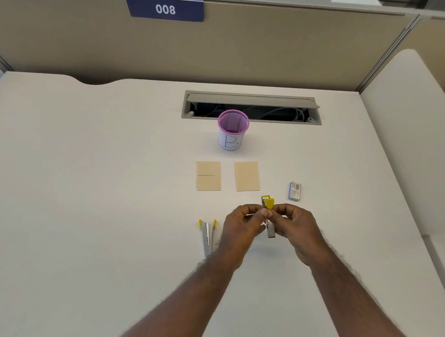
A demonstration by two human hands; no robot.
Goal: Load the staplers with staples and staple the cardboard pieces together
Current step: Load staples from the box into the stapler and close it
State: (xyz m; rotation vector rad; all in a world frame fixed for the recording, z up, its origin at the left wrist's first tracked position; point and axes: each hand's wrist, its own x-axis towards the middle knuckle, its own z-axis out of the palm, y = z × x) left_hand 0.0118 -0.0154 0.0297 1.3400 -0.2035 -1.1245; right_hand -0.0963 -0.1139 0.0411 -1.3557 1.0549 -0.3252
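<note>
A small metal stapler with yellow ends (269,218) is held up above the desk between both hands. My right hand (297,231) grips its right side and my left hand (240,230) pinches it from the left, thumb near the yellow tip. A second stapler (207,236) lies on the desk to the left of my left hand, untouched. Beyond the hands lie two tan cardboard stacks, one on the left (208,175) and one on the right (246,176). A small staple box (294,191) lies to the right.
A pink mesh cup (233,129) labelled with a handwritten letter stands behind the cardboard. Behind it is an open cable slot (250,108) in the white desk (90,199). A beige partition with a "008" sign (165,9) closes the back.
</note>
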